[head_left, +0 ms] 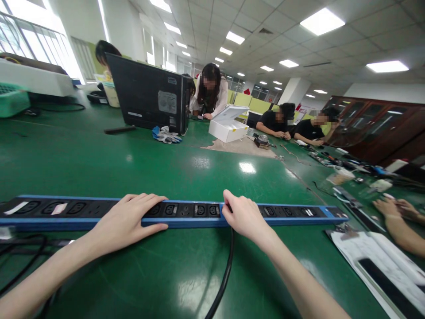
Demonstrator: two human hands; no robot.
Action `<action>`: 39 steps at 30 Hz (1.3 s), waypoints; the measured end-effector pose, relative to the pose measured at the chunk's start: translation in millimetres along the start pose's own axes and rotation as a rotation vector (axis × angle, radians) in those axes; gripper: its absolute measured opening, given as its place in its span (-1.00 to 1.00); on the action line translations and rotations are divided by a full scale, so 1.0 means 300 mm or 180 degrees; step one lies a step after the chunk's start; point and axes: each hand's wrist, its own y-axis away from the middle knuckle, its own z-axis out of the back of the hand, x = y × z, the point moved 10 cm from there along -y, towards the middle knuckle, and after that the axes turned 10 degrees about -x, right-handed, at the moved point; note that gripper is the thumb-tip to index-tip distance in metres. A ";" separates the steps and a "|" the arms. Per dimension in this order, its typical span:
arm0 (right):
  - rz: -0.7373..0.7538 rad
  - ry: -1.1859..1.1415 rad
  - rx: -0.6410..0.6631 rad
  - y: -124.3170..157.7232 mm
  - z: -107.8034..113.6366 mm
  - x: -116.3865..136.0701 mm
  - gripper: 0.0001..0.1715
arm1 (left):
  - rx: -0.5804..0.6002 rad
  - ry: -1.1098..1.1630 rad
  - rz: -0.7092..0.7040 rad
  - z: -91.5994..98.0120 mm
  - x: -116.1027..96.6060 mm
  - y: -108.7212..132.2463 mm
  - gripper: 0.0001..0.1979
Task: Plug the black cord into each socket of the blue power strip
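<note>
Power strip (pixel 184 210) lies lengthwise on the surface (pixel 99 159), sockets (pixel 201 210) up, directly under both your hands. Progress, as judged: black cable (pixel 227 266) reaches the strip's near edge; any joint is hidden, so completion uncertain; sockets between your hands remain unfilled. Your left grip (pixel 134 217) rests spread on the strip; right grip (pixel 244 217) is curled above the cable, hold unclear.

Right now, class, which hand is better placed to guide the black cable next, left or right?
The right hand, I'd judge: the black cable runs out just beneath it. The left hand lies spread across the power strip, farther from that cable.
</note>
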 end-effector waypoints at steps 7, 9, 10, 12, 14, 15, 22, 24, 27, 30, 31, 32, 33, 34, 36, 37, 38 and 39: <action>-0.0109 0.0023 -0.0094 0.016 -0.001 -0.004 -0.77 | 0.0043 -0.0052 0.0005 -0.021 0.020 0.002 -0.28; -0.0050 -0.0007 -0.0094 0.010 0.002 -0.006 -0.80 | 0.0046 -0.0064 0.0007 -0.026 0.025 0.003 -0.28; 0.0004 -0.0037 -0.0076 0.003 0.003 -0.005 -0.82 | 0.0038 -0.0066 0.0009 -0.027 0.026 0.004 -0.27; 0.0088 -0.0093 -0.0059 -0.005 0.007 -0.005 -0.86 | 0.0017 -0.0080 0.0019 -0.029 0.028 0.005 -0.26; 0.0066 -0.0112 -0.0109 -0.002 0.013 -0.010 -0.84 | 0.0006 -0.0099 0.0022 -0.033 0.028 0.006 -0.25; 0.0016 -0.0117 -0.0148 0.005 0.016 -0.014 -0.82 | 0.0008 -0.0104 0.0015 -0.036 0.028 0.007 -0.24; -0.0144 -0.0246 -0.0290 0.037 0.026 -0.032 -0.82 | 0.0023 -0.0171 0.0059 -0.049 0.056 0.010 -0.21; -0.0152 -0.0288 -0.0289 0.030 0.030 -0.041 -0.82 | 0.0076 -0.0187 0.0101 -0.052 0.043 0.007 -0.20; -0.0133 -0.0399 -0.0292 0.025 0.033 -0.047 -0.81 | -0.0003 -0.0198 0.0147 -0.045 -0.053 -0.025 -0.11; -0.0146 -0.0477 -0.0314 0.031 0.038 -0.054 -0.81 | 0.0079 -0.0005 0.0001 -0.071 -0.236 -0.104 0.00; -0.0165 -0.0492 -0.0327 0.034 0.041 -0.058 -0.81 | 0.0187 0.0090 -0.0056 -0.093 -0.297 -0.139 0.02; -0.0178 -0.0509 -0.0335 0.038 0.044 -0.062 -0.80 | 0.0267 0.0177 -0.0078 -0.116 -0.349 -0.178 0.05; -0.0183 -0.0532 -0.0338 0.041 0.046 -0.065 -0.78 | 0.0365 0.0253 -0.0063 -0.143 -0.389 -0.216 0.04; -0.0179 -0.0564 -0.0332 0.043 0.047 -0.069 -0.77 | 0.0471 0.0329 -0.0025 -0.173 -0.418 -0.251 0.01; -0.0148 -0.0646 -0.0311 0.046 0.046 -0.076 -0.75 | 0.0658 0.0476 0.0023 -0.234 -0.453 -0.308 -0.11; -0.0130 -0.0686 -0.0304 0.046 0.045 -0.080 -0.74 | 0.0710 0.0547 0.0021 -0.260 -0.463 -0.327 -0.18; -0.0114 -0.0713 -0.0303 0.045 0.043 -0.085 -0.74 | 0.0718 0.0612 -0.0005 -0.281 -0.470 -0.340 -0.24; -0.0097 -0.0733 -0.0303 0.043 0.041 -0.091 -0.73 | 0.0670 0.0661 -0.0035 -0.294 -0.472 -0.349 -0.30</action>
